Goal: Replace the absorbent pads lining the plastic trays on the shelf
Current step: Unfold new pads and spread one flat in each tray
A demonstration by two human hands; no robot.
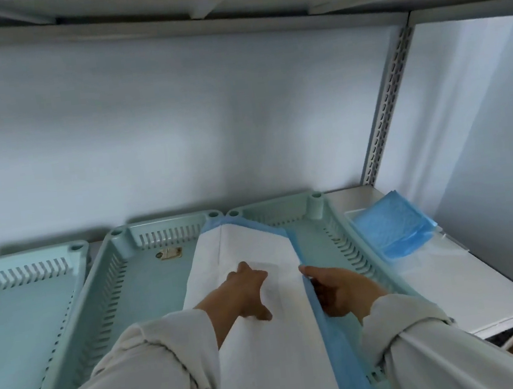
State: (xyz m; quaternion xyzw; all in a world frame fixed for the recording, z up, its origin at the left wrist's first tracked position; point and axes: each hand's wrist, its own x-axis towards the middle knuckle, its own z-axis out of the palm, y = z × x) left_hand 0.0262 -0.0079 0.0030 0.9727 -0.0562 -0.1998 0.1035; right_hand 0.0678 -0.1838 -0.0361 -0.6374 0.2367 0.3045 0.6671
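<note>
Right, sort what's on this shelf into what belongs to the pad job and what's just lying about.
Belongs to the job:
- white pad with blue border, under the left hand, its edge held by the right hand
- right tray
- middle tray
- left tray
- folded blue pads right of the trays

Lying about:
- small brown scrap in the middle tray

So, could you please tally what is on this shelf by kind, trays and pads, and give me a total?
Green plastic trays: 3, namely the left tray, the middle tray and the right tray.
Absorbent pads: 2, namely the unfolded pad under both hands and the folded blue pad beside the trays.
Total: 5
</note>
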